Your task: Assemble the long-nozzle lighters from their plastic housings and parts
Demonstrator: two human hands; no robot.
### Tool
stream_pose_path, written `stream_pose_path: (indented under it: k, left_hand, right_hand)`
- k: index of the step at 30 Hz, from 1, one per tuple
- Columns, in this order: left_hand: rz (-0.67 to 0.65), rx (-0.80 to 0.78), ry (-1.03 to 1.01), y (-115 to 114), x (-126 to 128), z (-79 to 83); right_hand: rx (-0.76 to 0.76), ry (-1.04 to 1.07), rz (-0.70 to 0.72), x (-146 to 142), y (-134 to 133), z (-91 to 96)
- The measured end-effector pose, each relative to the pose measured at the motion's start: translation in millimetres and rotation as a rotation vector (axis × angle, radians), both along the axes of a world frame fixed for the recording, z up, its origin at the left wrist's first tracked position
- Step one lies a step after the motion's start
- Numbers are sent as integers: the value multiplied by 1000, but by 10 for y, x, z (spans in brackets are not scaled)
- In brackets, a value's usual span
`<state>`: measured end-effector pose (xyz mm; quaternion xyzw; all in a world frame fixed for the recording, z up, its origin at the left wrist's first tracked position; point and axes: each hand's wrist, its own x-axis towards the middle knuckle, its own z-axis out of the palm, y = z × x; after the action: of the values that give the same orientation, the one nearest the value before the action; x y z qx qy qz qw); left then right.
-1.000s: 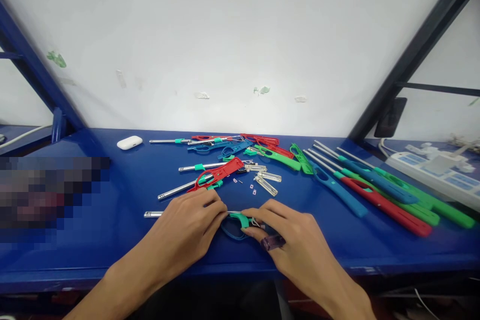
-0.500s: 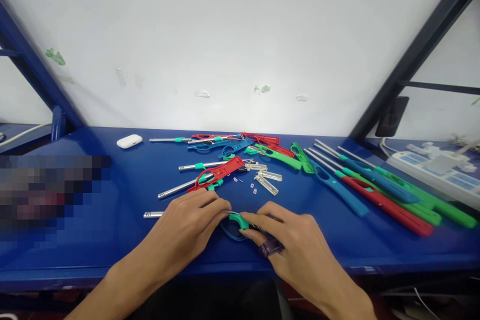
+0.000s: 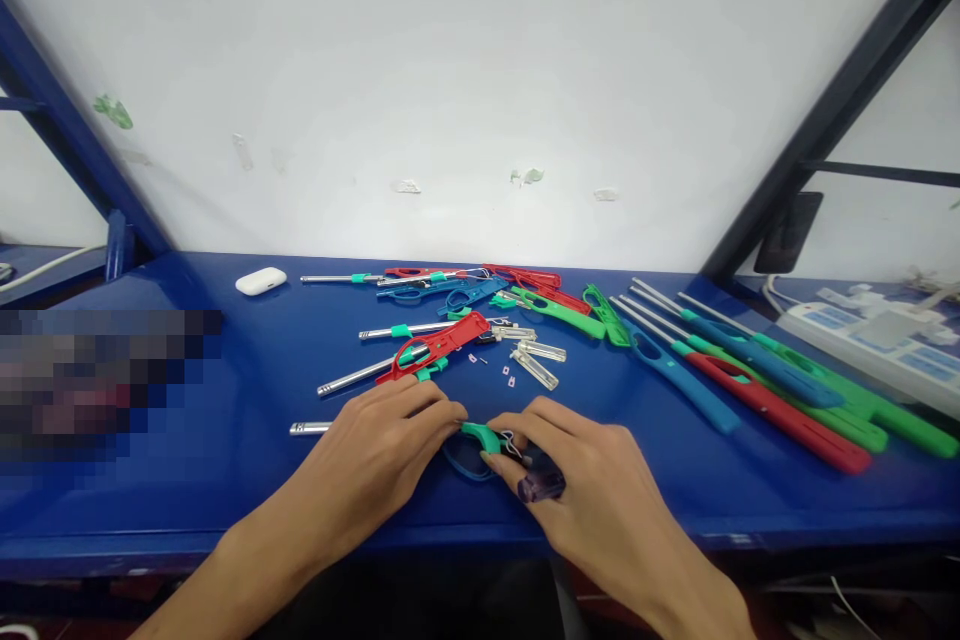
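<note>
Both hands work on one part-built stick lighter (image 3: 472, 450) near the bench's front edge. It has a blue half-shell, a teal trigger and a metal tube (image 3: 309, 428) sticking out to the left. My left hand (image 3: 375, 465) is closed over the lighter's left part, pressing it onto the bench. My right hand (image 3: 592, 480) pinches the right end, where a dark purple translucent tank (image 3: 540, 485) sits under my fingers. Thin wires show at the trigger.
Loose lighter shells, tubes and small clear parts (image 3: 536, 360) lie behind my hands. Several finished lighters (image 3: 750, 375) lie in a row at the right. A white earbud case (image 3: 260, 281) sits back left, a power strip (image 3: 870, 340) far right. A blurred patch covers the left.
The purple tank under my right fingers has shifted slightly up and towards the lighter. My hands have barely moved otherwise.
</note>
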<state>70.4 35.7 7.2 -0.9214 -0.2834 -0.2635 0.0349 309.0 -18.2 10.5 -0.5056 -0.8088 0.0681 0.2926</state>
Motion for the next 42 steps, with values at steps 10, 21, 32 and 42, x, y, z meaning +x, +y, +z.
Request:
stream_pose_path:
  k: [10, 21, 32, 42]
  left_hand:
    - [-17, -33, 4, 6, -34, -4]
    - [-59, -23, -11, 16, -51, 0]
    - [-114, -3, 17, -59, -42, 70]
    - [-117, -27, -11, -106, 18, 86]
  right_hand:
    - [49, -262, -32, -62, -30, 195]
    - [-43, -309, -46, -147, -26, 286]
    - [32, -163, 14, -36, -43, 47]
    - [-73, 65, -23, 329, -246, 0]
